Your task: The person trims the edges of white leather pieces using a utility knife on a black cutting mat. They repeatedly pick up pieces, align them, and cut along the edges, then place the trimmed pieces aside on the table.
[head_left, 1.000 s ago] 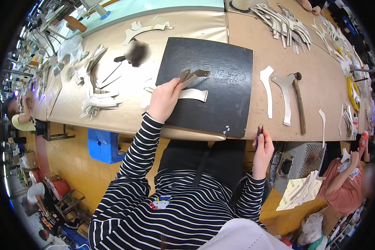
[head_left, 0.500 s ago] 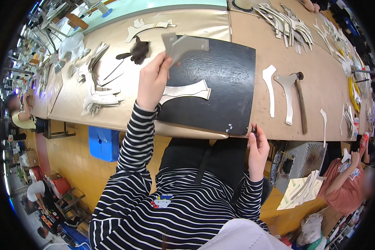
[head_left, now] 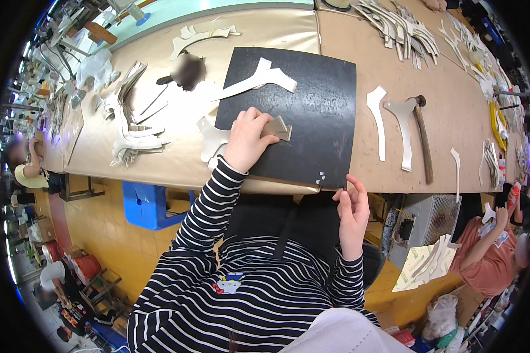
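Note:
My left hand [head_left: 248, 140] is closed over the middle of a pair of pale, Y-shaped leather-like pieces [head_left: 215, 137] at the near left of the black mat [head_left: 318, 117]. Their stacked narrow ends stick out to the right of my fingers, and their forked ends overhang the mat's left edge. Farther back on the mat lies another pair of similar pieces [head_left: 265, 80], overlapping. By the mat's near right corner, my right hand [head_left: 353, 217] has its thumb and fingers curled together; what they hold is mostly hidden. Small white scraps [head_left: 321, 176] lie at that corner.
Two pale pieces [head_left: 402, 129] and a wooden-handled hammer [head_left: 424, 144] lie right of the mat. Stacked pieces [head_left: 130, 126] and a dark bundle [head_left: 188, 72] are to the left. A heap of cut pieces [head_left: 400, 29] lies far right; a blue stool [head_left: 144, 205] stands below the table.
The raised pair has left my left hand and lies on the mat's far part. That hand has come down onto the nearer pair. The dark pointed tool in my right hand no longer shows clearly.

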`<action>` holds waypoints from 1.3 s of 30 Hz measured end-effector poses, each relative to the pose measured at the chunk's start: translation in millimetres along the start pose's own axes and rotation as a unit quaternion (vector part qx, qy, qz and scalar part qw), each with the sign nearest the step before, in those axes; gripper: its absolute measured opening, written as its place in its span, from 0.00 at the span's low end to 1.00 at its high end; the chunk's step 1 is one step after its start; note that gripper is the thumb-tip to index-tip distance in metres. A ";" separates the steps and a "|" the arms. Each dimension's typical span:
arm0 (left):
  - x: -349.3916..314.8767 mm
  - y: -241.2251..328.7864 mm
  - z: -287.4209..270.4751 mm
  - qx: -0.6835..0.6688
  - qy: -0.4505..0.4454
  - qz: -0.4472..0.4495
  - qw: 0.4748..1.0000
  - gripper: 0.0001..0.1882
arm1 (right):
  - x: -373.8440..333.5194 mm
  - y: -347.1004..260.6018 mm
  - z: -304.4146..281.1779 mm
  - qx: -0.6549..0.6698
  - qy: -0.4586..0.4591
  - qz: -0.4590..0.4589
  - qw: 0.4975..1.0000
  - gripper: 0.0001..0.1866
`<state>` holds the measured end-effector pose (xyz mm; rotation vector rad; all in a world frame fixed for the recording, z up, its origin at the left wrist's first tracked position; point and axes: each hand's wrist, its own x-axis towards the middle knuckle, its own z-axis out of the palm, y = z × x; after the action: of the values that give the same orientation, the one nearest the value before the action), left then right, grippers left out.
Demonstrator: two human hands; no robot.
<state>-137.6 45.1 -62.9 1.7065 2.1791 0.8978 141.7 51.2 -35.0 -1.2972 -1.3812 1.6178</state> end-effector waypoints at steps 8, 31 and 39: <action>-5.8 69.3 -60.3 -0.201 0.062 -0.047 0.977 0.08 | 0.9 -36.0 7.7 0.095 0.008 -0.117 0.989 0.19; -50.6 157.0 -6.3 -0.651 -0.086 -0.227 0.719 0.10 | -9.6 -48.0 14.6 0.212 -0.019 -0.119 0.970 0.13; -49.1 159.9 -13.2 -0.729 -0.136 -0.268 0.615 0.12 | -12.3 -50.0 8.8 0.264 -0.029 -0.077 0.961 0.14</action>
<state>-2.9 16.2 32.8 0.2617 0.8404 1.3944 131.0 49.3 16.1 -0.8122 -0.9554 1.7643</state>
